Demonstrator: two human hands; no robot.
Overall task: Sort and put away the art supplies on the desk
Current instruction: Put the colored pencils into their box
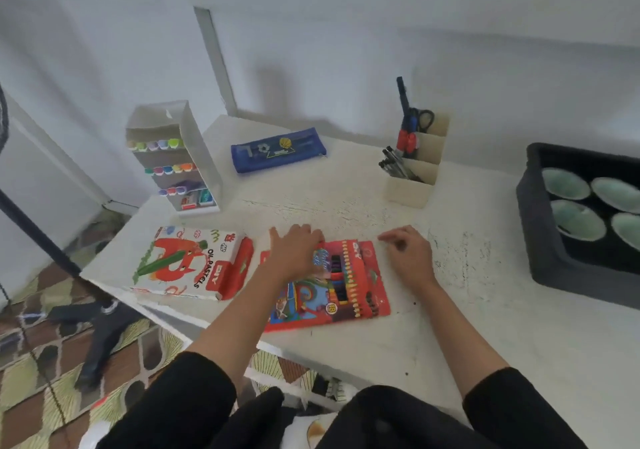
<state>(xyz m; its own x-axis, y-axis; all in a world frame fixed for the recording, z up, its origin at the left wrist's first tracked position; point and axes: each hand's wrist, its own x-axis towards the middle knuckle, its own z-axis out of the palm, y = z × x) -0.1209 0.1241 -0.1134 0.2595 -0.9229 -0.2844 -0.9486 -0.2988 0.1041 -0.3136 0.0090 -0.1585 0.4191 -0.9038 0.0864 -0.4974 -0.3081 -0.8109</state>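
Red pencil pack lies under the spread left hand; the loosely curled right hand rests beside it, empty.

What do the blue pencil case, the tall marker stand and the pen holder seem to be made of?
The pencil case looks like soft matte fabric, its edges slightly limp, with printed pictures. The marker stand seems clear, glossy plastic: its top and side walls look see-through. The pen holder looks like matte cream plastic or card; the blur leaves that open.
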